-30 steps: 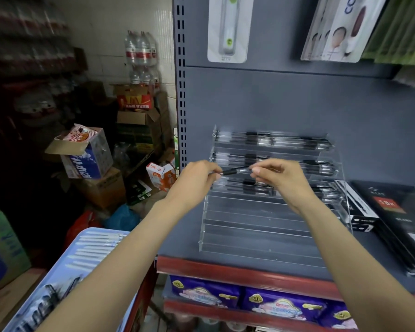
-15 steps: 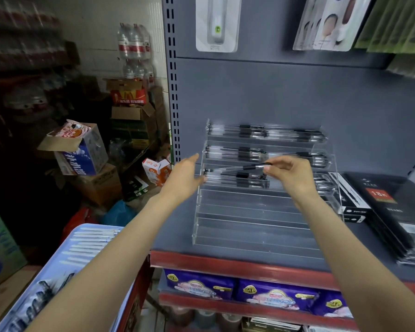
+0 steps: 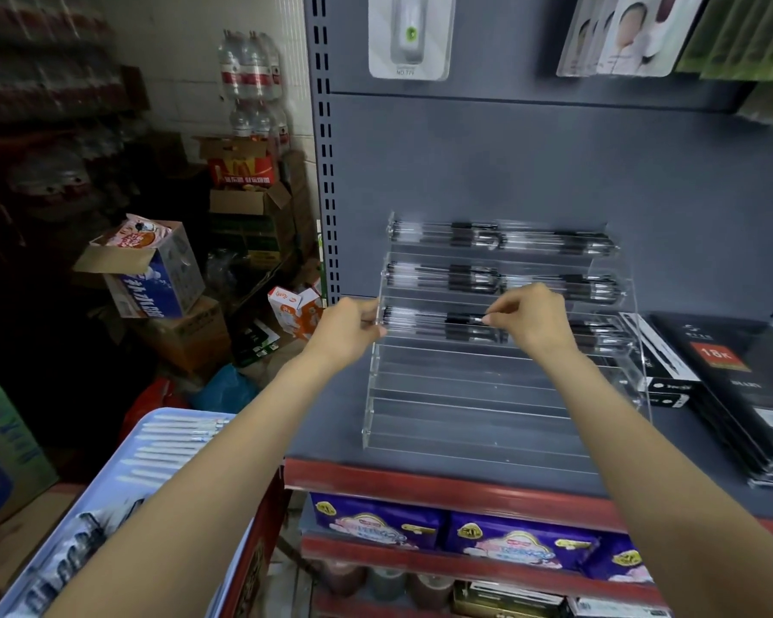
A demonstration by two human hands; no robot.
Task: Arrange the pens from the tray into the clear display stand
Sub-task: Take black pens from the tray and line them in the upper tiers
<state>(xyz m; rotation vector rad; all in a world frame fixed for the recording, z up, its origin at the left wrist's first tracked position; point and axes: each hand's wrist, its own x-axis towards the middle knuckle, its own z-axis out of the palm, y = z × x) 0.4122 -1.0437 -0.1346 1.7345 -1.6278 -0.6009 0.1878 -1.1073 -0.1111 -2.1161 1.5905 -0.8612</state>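
Tray [image 3: 161,443] near left, pens still in it. Left hand [image 3: 347,330] curled on left edge of clear display stand [image 3: 487,394], on the shelf. Right hand [image 3: 532,321] pinches pen [image 3: 429,321] at third tier from the far end. Two far tiers full, near tiers bare.

Both hands reach to the third tier of the clear stand [image 3: 500,394] on a grey shelf [image 3: 331,417]. The right hand [image 3: 532,321] pinches a pen [image 3: 429,318] lying along that tier, while the left hand [image 3: 347,330] touches the stand's left edge. A blue tray [image 3: 152,443] with pens sits lower left.
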